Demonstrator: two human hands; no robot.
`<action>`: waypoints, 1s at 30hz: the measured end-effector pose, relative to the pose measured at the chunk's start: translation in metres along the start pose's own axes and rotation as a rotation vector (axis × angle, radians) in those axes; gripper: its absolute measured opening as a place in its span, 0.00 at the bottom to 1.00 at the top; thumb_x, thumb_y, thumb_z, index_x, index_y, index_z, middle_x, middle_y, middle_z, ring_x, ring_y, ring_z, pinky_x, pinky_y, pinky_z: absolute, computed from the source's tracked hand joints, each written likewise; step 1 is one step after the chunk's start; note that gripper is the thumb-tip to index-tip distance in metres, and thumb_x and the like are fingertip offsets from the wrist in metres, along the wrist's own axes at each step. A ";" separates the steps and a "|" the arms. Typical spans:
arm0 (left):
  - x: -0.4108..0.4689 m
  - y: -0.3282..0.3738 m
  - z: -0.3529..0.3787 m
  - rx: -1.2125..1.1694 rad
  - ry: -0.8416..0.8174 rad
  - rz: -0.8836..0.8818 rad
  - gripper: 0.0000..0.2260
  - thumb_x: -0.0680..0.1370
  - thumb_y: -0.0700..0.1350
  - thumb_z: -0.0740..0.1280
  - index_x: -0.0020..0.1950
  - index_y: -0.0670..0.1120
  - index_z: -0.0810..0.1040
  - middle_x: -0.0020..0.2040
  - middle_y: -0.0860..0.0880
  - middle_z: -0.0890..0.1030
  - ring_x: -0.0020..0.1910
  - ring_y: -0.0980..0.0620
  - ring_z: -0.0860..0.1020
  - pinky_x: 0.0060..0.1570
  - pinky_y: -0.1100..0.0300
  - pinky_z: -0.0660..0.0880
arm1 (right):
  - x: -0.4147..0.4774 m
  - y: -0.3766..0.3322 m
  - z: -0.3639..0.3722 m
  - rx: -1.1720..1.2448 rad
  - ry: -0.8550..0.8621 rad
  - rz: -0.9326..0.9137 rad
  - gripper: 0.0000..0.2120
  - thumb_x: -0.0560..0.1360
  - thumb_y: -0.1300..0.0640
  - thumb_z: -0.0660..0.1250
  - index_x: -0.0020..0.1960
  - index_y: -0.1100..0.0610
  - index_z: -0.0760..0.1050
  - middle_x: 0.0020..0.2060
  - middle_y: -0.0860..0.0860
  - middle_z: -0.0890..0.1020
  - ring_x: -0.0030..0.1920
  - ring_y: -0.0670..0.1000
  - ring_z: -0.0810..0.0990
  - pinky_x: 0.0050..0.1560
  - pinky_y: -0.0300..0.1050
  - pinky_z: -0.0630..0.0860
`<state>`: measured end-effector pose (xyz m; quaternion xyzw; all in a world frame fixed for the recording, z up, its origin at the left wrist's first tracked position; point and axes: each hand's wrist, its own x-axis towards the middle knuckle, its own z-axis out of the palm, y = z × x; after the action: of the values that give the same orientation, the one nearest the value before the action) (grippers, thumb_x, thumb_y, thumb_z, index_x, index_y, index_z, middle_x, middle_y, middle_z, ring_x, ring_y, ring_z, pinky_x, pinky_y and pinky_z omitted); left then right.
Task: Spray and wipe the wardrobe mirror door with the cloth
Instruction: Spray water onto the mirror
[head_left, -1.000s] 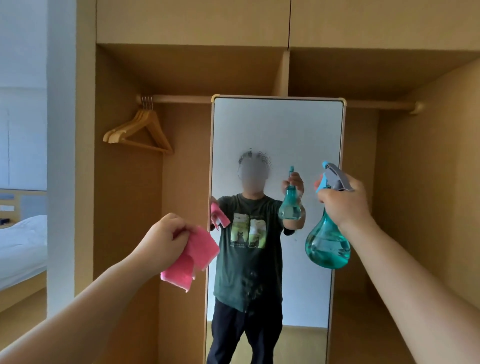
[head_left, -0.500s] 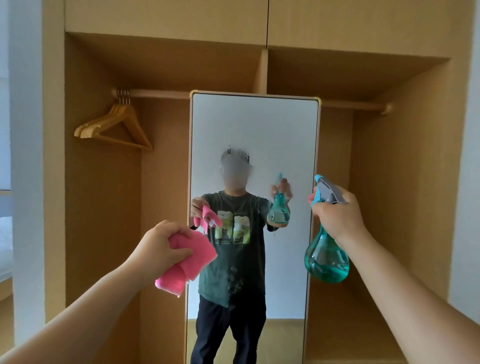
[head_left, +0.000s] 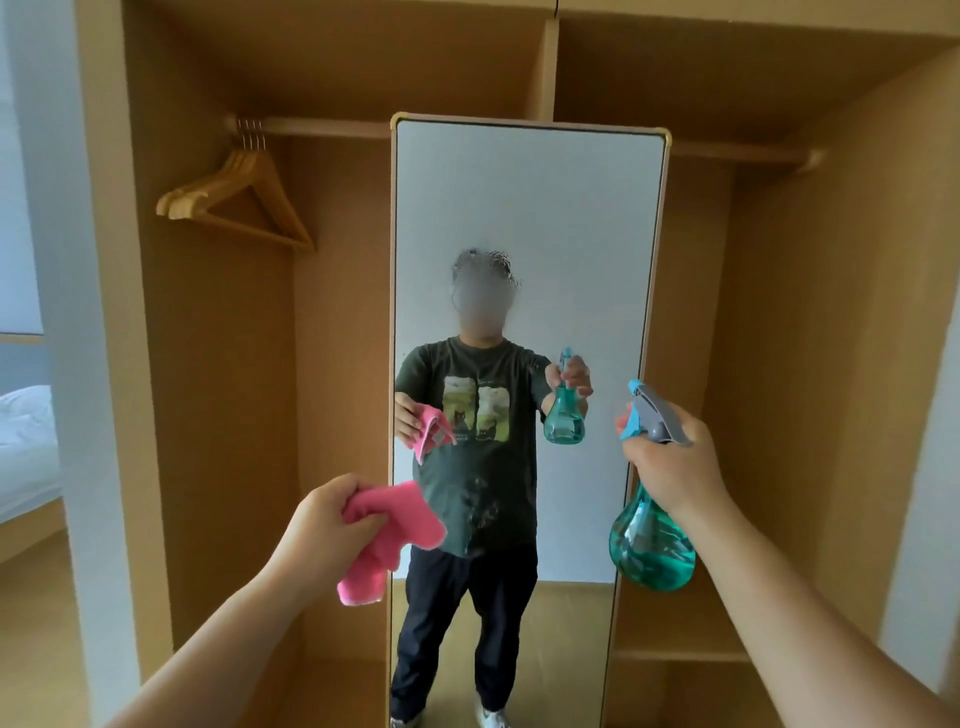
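A tall framed mirror (head_left: 530, 218) stands upright in the middle of an open wooden wardrobe (head_left: 810, 322). Spray droplets speckle the glass around its middle and lower centre. My left hand (head_left: 324, 525) clutches a bunched pink cloth (head_left: 392, 535) just in front of the mirror's left edge, low down. My right hand (head_left: 670, 462) grips the neck of a teal spray bottle (head_left: 652, 540) with a grey and blue trigger head, held beside the mirror's right edge, nozzle pointing left at the glass. The mirror reflects a person holding both items.
Several wooden hangers (head_left: 236, 200) hang from the rail (head_left: 322, 126) in the left bay. A vertical divider rises behind the mirror. A low shelf (head_left: 680, 656) crosses the right bay. A white wall post (head_left: 57, 260) stands left, with a bed (head_left: 26, 441) beyond it.
My view has tilted down and drawn closer to the mirror. Both hands sit lower in the frame, the cloth and bottle still held the same way.
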<state>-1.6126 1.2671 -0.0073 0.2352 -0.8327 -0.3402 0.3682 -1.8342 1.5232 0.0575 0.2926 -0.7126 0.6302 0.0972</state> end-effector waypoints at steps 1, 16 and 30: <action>-0.004 -0.004 0.002 0.000 -0.001 -0.012 0.08 0.74 0.39 0.70 0.43 0.53 0.79 0.38 0.53 0.83 0.37 0.57 0.82 0.35 0.61 0.79 | -0.003 0.004 0.001 0.003 0.001 0.004 0.11 0.76 0.62 0.67 0.57 0.53 0.76 0.40 0.51 0.77 0.39 0.49 0.76 0.32 0.36 0.69; -0.019 -0.018 0.004 0.000 -0.039 -0.047 0.09 0.74 0.37 0.71 0.46 0.51 0.80 0.40 0.53 0.83 0.39 0.55 0.82 0.36 0.61 0.77 | -0.031 0.036 -0.008 0.086 0.095 -0.014 0.07 0.75 0.64 0.67 0.45 0.52 0.77 0.41 0.56 0.79 0.40 0.51 0.77 0.32 0.37 0.72; -0.007 -0.012 -0.009 0.040 -0.022 -0.010 0.08 0.74 0.39 0.71 0.45 0.53 0.79 0.39 0.54 0.83 0.39 0.55 0.82 0.37 0.60 0.79 | -0.009 0.010 0.016 0.053 -0.031 -0.071 0.11 0.75 0.65 0.66 0.55 0.53 0.75 0.35 0.47 0.73 0.32 0.45 0.72 0.26 0.29 0.68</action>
<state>-1.5999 1.2602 -0.0143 0.2428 -0.8422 -0.3277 0.3527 -1.8285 1.5110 0.0411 0.3299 -0.6862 0.6405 0.1004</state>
